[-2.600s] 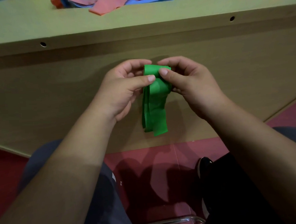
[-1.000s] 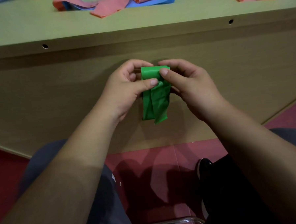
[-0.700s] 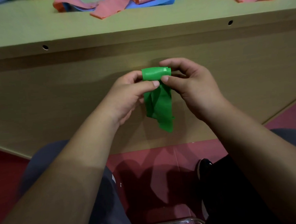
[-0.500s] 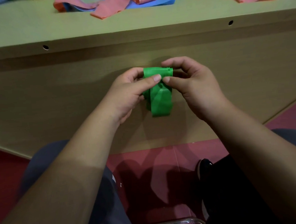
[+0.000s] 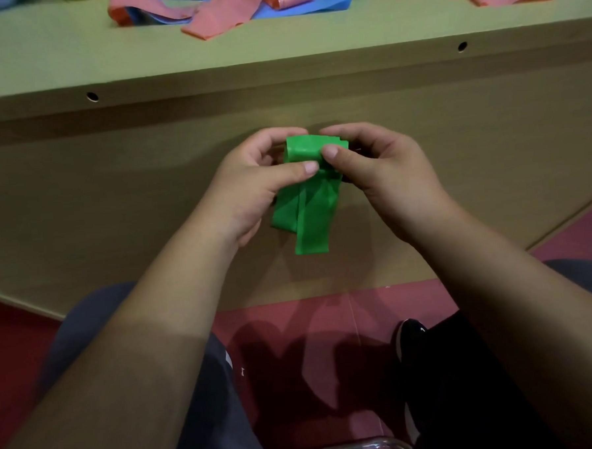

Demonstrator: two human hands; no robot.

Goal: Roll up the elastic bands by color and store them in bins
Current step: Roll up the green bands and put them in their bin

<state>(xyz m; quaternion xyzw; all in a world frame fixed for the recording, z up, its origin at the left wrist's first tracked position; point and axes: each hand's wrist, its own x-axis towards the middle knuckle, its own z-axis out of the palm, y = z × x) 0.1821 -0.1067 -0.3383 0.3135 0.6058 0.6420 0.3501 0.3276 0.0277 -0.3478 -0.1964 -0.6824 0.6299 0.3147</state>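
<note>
Green band [image 5: 315, 202] is being held in mid-air, in front of the table's [image 5: 73, 54] front panel and below the tabletop edge, between both hands. Its top part is being kept wound into a small roll. The loose tail is hanging down from the roll in overlapping strips.

Left hand [image 5: 251, 182] is being kept clamped on the roll's left end, with the thumb laid across the front just under the roll and the fingers curled behind it. Right hand [image 5: 384, 175] is being kept clamped on the right end, with the thumb tip pressed on the roll's front and the fingers curled over the top and back. The thumb tips are being held close together, nearly touching.

At the far side of the tabletop, pink bands [image 5: 222, 18] and a blue band [image 5: 297, 8] are lying tangled and unrolled, well apart from the hands.

Lower down, a dark shoe [image 5: 408, 338] is being rested on the red floor [image 5: 327, 325], right of the person's left knee.
</note>
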